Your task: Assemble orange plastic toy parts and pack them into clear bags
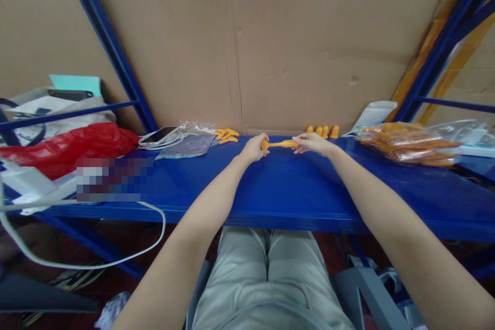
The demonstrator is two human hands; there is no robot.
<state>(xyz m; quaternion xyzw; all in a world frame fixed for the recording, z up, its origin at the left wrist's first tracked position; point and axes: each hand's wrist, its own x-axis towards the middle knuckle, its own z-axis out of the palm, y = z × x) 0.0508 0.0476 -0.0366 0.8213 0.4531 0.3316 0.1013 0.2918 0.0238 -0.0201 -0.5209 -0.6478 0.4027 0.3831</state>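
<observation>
Above the blue shelf, both my hands hold an orange toy-like piece level between them. It has a rounded end on the left, a thin ribbed middle and a thicker part on the right. My left hand is closed around the rounded end. The fingers of my right hand pinch the other end and partly cover it. Beyond my right hand, several orange rounded pieces stand in a row near the cardboard. Left of my left hand lie several small curved orange pieces with thin chain-like bits beside them.
Cardboard walls the back. On the right lies a clear bag of orange parts. On the left are a phone, a flat plastic packet, a red bag and a white cable hanging past the shelf's edge.
</observation>
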